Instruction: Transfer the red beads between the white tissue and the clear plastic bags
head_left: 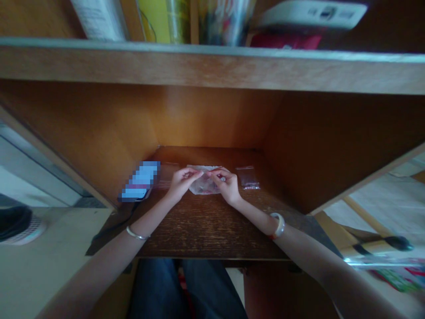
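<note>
Both hands meet over a clear plastic bag (201, 187) lying on the dark wooden desktop. My left hand (182, 180) is closed in a pinch at the bag's upper left, and what its fingertips hold is too small to make out. My right hand (229, 185) also pinches, its fingertips close to the left ones; a tiny reddish thing seems to show there, too blurred to name. Small reddish bits appear inside the bag. To the right lies a small zip bag (249, 178) with dark contents. Another transparent bag (168, 173) lies left of my left hand.
A phone (141, 179) with a blurred-out screen and a dark cable (114, 229) lies at the left. Overhead runs a shelf edge (212, 68) bearing several containers. Wooden side walls enclose the desktop (206, 232). A basket (25, 230) stands on the floor, far left.
</note>
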The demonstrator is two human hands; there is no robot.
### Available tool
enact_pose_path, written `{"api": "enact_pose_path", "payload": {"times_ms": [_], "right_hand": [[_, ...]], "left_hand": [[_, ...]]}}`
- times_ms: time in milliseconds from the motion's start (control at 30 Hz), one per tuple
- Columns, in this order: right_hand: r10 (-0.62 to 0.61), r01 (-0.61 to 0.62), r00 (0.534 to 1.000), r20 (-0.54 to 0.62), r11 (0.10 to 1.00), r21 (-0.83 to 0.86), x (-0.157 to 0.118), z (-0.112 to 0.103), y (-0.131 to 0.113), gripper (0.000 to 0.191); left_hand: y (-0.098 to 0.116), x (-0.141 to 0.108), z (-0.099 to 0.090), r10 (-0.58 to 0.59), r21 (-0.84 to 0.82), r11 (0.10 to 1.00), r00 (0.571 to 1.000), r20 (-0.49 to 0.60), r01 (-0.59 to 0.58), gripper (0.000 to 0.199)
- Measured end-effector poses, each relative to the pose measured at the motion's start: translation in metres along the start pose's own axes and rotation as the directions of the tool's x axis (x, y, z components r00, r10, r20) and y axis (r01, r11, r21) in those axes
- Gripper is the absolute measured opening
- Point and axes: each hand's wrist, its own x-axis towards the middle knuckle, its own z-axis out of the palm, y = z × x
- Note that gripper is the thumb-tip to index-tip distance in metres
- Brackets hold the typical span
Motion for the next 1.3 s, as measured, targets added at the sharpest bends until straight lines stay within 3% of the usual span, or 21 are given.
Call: {"api": "enact_pose_path", "payload": {"times_ms": [200, 533, 767, 867, 1067, 1300], "right_hand": [[0.101, -0.104, 0.994, 0.040, 0.991, 0.083, 0.000, 0.001, -0.002, 0.019], [0.043, -0.046, 0.998, 0.039, 0.996, 0.080, -0.002, 0.000, -0.011, 0.025], [0.222, -0.207, 0.975, -0.022, 0.936, 0.284, 0.004, 0.003, -0.007, 0.031], [0.253, -0.251, 0.967, 0.028, 0.929, 0.271, 0.008, -0.002, -0.007, 0.034], [0.230, -0.254, 0.965, 0.128, 0.942, 0.218, 0.009, -0.040, -0.002, 0.045], [0.229, -0.227, 0.973, -0.035, 0.972, 0.055, 0.016, -0.109, 0.030, 0.053]], "left_hand": [[-0.008, 0.003, -0.004, 0.006, -0.007, 1.000, 1.000, -0.019, -0.006, 0.026], [-0.003, 0.002, -0.002, 0.039, -0.018, 0.999, 0.998, -0.043, -0.040, 0.024], [-0.002, 0.001, -0.001, -0.038, -0.046, 0.998, 0.991, 0.129, 0.044, 0.029], [0.000, 0.000, 0.003, -0.090, -0.039, 0.994, 0.979, 0.184, 0.098, 0.027], [0.007, 0.001, 0.034, -0.186, -0.141, 0.965, 0.958, 0.218, 0.219, 0.026], [0.005, 0.011, 0.105, -0.264, -0.194, 0.932, 0.940, 0.215, 0.306, 0.017]]}}
